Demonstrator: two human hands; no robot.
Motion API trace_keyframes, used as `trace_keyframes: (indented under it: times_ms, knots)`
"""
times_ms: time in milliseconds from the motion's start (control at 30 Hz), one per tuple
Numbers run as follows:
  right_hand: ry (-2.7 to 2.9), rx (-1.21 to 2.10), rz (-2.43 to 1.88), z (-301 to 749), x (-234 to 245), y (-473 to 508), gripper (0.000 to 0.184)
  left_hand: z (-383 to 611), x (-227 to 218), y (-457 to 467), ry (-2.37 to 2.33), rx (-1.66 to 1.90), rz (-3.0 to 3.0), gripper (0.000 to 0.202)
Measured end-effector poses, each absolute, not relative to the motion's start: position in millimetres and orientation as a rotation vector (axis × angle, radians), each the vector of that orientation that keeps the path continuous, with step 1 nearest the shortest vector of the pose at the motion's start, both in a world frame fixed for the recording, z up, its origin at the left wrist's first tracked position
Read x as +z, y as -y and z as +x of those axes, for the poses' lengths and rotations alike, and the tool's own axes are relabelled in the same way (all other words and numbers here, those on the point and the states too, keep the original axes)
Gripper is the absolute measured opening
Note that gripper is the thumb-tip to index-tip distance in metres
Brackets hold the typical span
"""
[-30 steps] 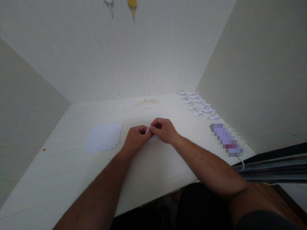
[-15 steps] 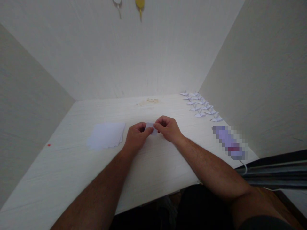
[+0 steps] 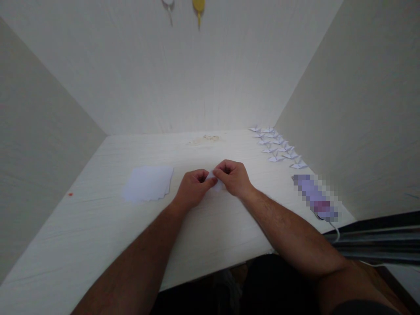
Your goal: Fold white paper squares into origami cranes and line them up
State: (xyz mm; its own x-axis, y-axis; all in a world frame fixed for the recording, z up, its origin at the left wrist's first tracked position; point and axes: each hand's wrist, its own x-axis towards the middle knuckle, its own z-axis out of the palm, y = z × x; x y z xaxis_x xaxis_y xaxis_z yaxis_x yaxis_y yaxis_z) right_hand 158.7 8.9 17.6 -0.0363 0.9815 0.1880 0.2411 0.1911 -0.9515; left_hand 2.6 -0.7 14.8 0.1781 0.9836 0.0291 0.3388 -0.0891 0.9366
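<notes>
Between my hands, just above the white table [image 3: 197, 245], is a small folded piece of white paper [image 3: 218, 185]. My left hand [image 3: 196, 187] pinches its left side between thumb and fingers. On the upper right of it, my right hand [image 3: 232, 176] is closed in a pinch, thumb against forefinger. The two thumbs nearly meet, and they cover part of the paper, so its folds are hard to make out. A stack of loose white paper sheets [image 3: 147, 183] lies to the left of my left hand.
Several folded paper cranes [image 3: 275, 158] stand in rows at the back right. A blurred-out flat object [image 3: 313, 197] with a white cable [image 3: 335, 231] lies near the right edge. Walls enclose the back and sides; a yellow hook [image 3: 198, 6] hangs on the back wall.
My hands have drawn closer together on the paper. It has turned and now shows tilted, with a corner pointing down. The whole view has shifted slightly.
</notes>
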Motion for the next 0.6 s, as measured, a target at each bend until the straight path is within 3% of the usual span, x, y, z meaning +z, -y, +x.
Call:
trace_keyframes:
  times_ms: [300,600]
  knots:
    - [1.604,0.841,-1.276,157.7,16.6,-6.9,0.015,3.6,14.0,1.1,-1.264,0.879,1.566,0.031]
    - [1.570,1.033,-1.282,160.2,16.8,-10.7,0.025,1.8,16.0,1.6,-1.282,1.151,1.264,0.033]
